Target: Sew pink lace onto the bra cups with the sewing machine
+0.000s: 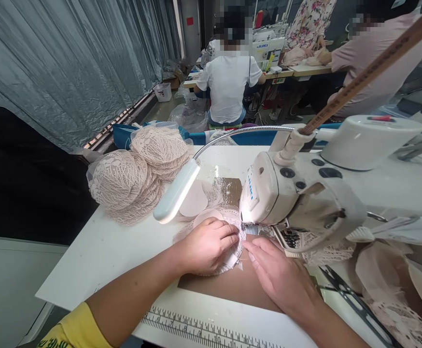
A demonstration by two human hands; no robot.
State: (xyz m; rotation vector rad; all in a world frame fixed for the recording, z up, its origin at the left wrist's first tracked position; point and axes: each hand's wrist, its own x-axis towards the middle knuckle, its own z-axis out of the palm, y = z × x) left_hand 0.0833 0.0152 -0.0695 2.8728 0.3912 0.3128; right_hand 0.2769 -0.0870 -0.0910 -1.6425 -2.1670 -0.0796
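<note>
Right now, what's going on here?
Someone is working at a JUKI sewing machine. Their left hand rests on a round lace piece close to the machine, while the right hand has its fingers extended at that piece's right edge, over a brown sheet. Stacked lace pieces sit farther left on the white table.

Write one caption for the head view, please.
Left hand on a lace piece at the sewing machine, right hand close beside.
</note>
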